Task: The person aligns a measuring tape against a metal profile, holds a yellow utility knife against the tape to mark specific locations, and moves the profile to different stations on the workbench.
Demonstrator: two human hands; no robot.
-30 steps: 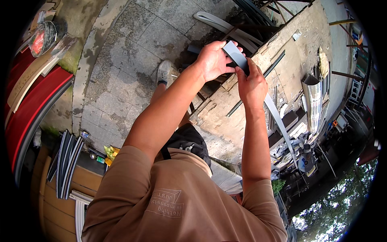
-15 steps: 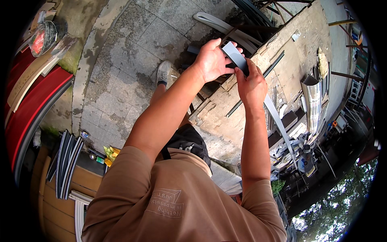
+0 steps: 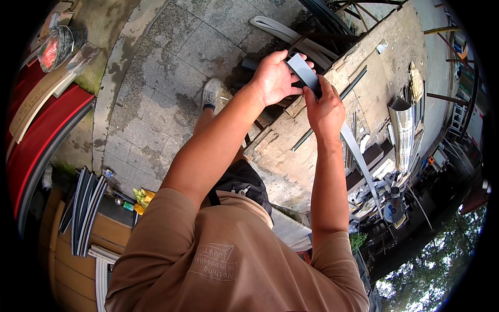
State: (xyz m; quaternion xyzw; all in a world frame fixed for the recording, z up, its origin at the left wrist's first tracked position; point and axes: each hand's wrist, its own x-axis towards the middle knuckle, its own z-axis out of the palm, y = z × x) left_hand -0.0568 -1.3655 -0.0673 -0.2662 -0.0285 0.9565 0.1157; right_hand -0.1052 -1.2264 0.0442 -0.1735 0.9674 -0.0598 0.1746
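Both of my hands are on a long, flat grey profile strip (image 3: 304,71). Its near end shows a smooth, pale grey face, and its length runs back past my right wrist towards the right side. At the strip's end, my left hand (image 3: 274,83) holds it with the thumb raised and the fingers passing beneath; fingertips show on the far side. A little further along, my right hand (image 3: 325,106) grips the strip between thumb and fingers. Part of the strip is hidden behind that hand and wrist.
Beneath the hands stands a worn wooden worktable (image 3: 280,140) with dark thin bars (image 3: 353,83) and scraps. A rolled sheet (image 3: 403,130) lies at its right. White bent profiles (image 3: 275,27) rest beyond it. Red panels (image 3: 57,122) and a bundle of strips (image 3: 86,208) are at left.
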